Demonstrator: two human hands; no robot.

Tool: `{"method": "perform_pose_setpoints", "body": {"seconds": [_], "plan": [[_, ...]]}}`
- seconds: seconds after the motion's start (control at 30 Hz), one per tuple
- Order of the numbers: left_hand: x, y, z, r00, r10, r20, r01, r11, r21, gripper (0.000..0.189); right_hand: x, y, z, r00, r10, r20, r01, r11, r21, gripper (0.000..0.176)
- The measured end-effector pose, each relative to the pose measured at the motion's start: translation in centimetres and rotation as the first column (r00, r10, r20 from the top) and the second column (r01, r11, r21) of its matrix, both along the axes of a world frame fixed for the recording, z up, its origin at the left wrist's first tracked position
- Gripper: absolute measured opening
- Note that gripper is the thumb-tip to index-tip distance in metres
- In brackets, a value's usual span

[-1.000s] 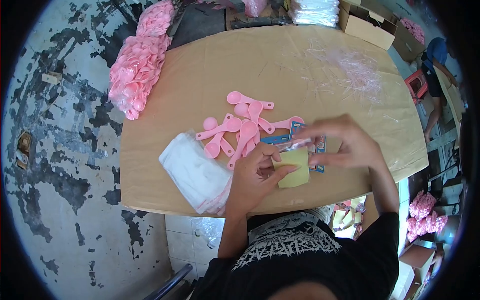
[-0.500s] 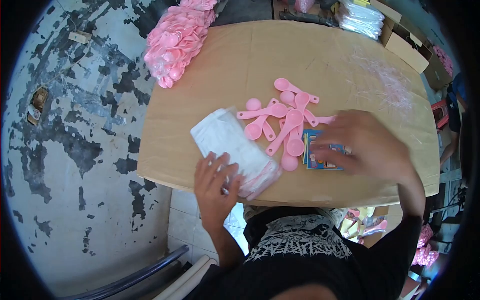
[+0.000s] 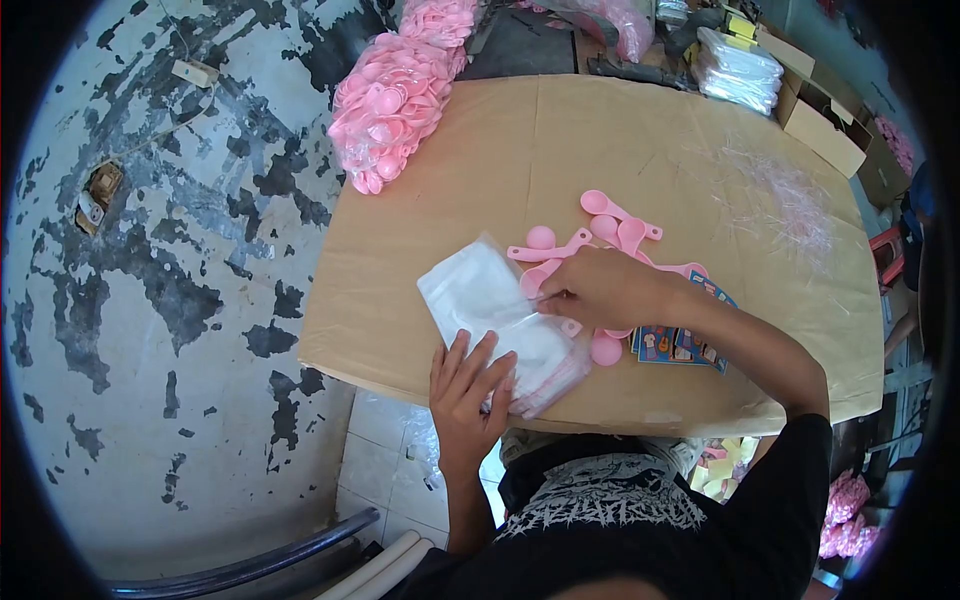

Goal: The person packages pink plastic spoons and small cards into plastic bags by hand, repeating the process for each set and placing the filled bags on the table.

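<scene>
A stack of clear plastic bags point(image 3: 490, 300) lies slanted near the front of the table. My left hand point(image 3: 472, 390) rests on its lower left part with the fingers spread. My right hand point(image 3: 610, 290) reaches over the pink measuring spoons point(image 3: 640, 235), its thumb and fingers pinched at the right edge of the top bag, where the plastic creases. The hand and forearm hide several of the spoons. Small blue printed cards point(image 3: 660, 345) lie under and beside my right forearm.
A big bundle of wrapped pink spoons point(image 3: 390, 110) sits at the table's far left corner. Thin plastic strands point(image 3: 790, 205) lie on the right. Packed clear bags point(image 3: 738, 72) and an open cardboard box point(image 3: 825, 125) stand at the back right. Another person point(image 3: 915, 220) is at the right edge.
My right hand has moved left from the blue cards to the bag stack's edge. The cards have fanned out and shifted. My left hand stays on the bags; the view has tilted slightly.
</scene>
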State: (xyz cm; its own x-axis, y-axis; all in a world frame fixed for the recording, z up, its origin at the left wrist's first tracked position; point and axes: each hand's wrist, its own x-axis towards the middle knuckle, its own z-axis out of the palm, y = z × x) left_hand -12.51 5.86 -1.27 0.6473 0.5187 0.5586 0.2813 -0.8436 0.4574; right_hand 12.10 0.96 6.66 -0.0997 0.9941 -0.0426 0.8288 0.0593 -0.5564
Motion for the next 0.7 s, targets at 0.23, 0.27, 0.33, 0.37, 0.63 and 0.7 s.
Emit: {"method": "perform_pose_setpoints", "body": {"seconds": [0.23, 0.27, 0.33, 0.37, 0.63, 0.7], "plan": [[-0.2, -0.6, 2.0, 0.996, 0.088, 0.002, -0.088, 0.994, 0.064, 0.023, 2.8, -5.0, 6.7, 0.942, -0.180, -0.284, 0.236, 0.956, 0.176, 0.019], [-0.1, -1.0, 2.5, 0.992, 0.129, 0.013, -0.130, 0.986, 0.102, 0.023, 3.1, -6.0, 7.4, 0.919, -0.159, -0.361, 0.233, 0.957, 0.171, 0.019], [2.6, -2.9, 4.1, 0.872, -0.205, 0.443, 0.364, 0.879, -0.309, 0.045, 3.6, -8.0, 8.3, 0.849, -0.123, -0.514, 0.234, 0.960, 0.157, 0.020], [5.1, -5.2, 5.8, 0.801, -0.220, 0.557, 0.522, 0.712, -0.469, 0.050, 3.6, -8.9, 8.6, 0.862, -0.121, -0.493, 0.217, 0.966, 0.143, 0.019], [13.8, -6.6, 4.6, 0.606, 0.076, 0.792, 0.788, -0.199, -0.583, 0.040, 7.4, -15.1, 4.9, 0.942, -0.275, 0.192, 0.210, 0.930, 0.302, 0.023], [14.3, -6.8, 4.5, 0.633, 0.129, 0.763, 0.774, -0.103, -0.624, 0.036, 9.6, -16.3, 1.3, 0.938, -0.291, 0.190, 0.235, 0.934, 0.270, 0.027]]}}
